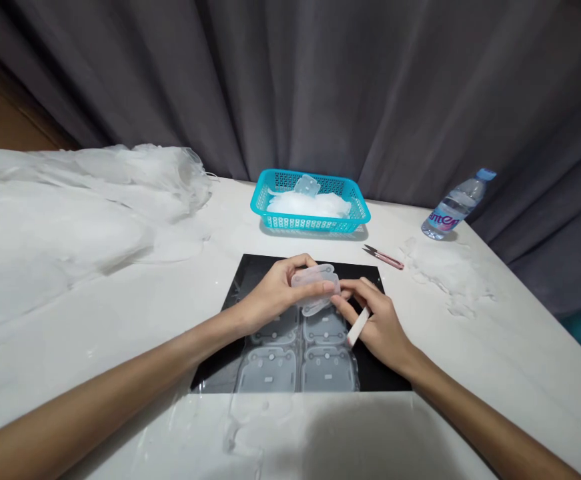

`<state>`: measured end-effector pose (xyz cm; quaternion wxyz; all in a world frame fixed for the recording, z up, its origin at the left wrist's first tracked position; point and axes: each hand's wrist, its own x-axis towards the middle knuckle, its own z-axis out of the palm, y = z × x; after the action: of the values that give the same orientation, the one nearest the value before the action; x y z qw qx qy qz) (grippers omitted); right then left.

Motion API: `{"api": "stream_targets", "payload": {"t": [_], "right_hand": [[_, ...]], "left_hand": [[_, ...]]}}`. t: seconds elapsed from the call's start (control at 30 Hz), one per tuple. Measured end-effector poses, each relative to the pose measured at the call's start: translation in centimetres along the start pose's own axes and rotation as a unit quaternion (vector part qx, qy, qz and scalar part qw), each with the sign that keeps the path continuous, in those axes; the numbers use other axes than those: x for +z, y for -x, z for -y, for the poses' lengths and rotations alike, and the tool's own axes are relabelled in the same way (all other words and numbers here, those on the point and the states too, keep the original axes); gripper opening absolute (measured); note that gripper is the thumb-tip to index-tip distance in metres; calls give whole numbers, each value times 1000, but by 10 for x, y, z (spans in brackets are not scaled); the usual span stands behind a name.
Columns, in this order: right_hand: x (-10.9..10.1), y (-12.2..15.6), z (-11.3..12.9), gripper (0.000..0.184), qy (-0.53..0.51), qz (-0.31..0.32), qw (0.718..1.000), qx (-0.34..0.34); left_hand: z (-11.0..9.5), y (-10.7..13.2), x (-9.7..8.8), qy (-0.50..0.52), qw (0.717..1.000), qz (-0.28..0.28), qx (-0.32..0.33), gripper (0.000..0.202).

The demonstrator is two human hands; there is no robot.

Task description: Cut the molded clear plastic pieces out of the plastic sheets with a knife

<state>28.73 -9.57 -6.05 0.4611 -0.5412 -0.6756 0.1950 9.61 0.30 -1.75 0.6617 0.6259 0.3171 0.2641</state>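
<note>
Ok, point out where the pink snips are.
Head view: the pink snips lie on the table, right of the black mat's far corner, between the turquoise basket and the water bottle.

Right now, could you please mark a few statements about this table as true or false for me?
1. The left hand holds a translucent plastic piece above the black mat. True.
2. The right hand is empty. False: it holds a small white stick.
3. The turquoise basket stands beyond the mat. True.
4. The pink snips lie inside the basket. False: they lie on the table, to the right of the mat.
5. The water bottle is at the table's left edge. False: it is at the far right corner.
</note>
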Motion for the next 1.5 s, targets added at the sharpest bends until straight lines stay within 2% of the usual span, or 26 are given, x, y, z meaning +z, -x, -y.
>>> {"api": "stream_targets", "payload": {"t": [0.13,0.23,0.4,0.5,0.63,0.73,0.8,0.9,0.97,1.0,1.03,1.1,1.17,1.27,1.4,1.5], "right_hand": [[-2,0,-1,12,-14,-10,999,35],[-4,-1,1,13,-8,-5,999,32],[-5,-3,2,15,35,33,999,4],[-5,-4,2,15,42,35,998,-14],[-5,-4,5,14,77,29,995,-54],[-4,1,6,15,142,15,985,-101],[-3,6,7,15,199,-19,968,-154],[-1,11,10,17,230,-75,945,-219],[0,11,10,17,199,-91,957,-193],[0,9,9,16,177,-96,967,-154],[-1,6,6,15,158,-102,976,-109],[-3,-1,-3,13,131,-106,985,-24],[-8,-7,-15,19,136,-102,985,15],[-19,-14,-31,30,207,-100,973,-11],[-29,-15,-36,21,248,-109,962,-46],[-29,-12,-29,14,241,-72,963,-93]], "left_hand": [[2,-3,-4,39,999,6,5,41],[4,-5,-8,41,999,24,10,39],[6,-6,-12,-59,996,60,36,30],[4,-5,-11,-129,988,73,44,28],[3,0,-3,-183,980,57,46,31],[8,1,0,-205,976,53,50,31],[13,-2,-6,-193,980,-10,47,28],[16,-12,-27,-125,972,-190,55,28],[13,-16,-43,-115,966,-222,63,30],[10,-17,-48,-114,968,-215,66,32],[7,-16,-51,-113,974,-183,67,34],[-1,-13,-50,-113,988,-81,67,35],[-5,-8,-43,-108,992,22,54,33],[-7,-3,-34,-99,991,87,31,31],[-5,0,-33,-85,992,97,13,29],[-5,-1,-34,-82,992,100,8,28]]}}
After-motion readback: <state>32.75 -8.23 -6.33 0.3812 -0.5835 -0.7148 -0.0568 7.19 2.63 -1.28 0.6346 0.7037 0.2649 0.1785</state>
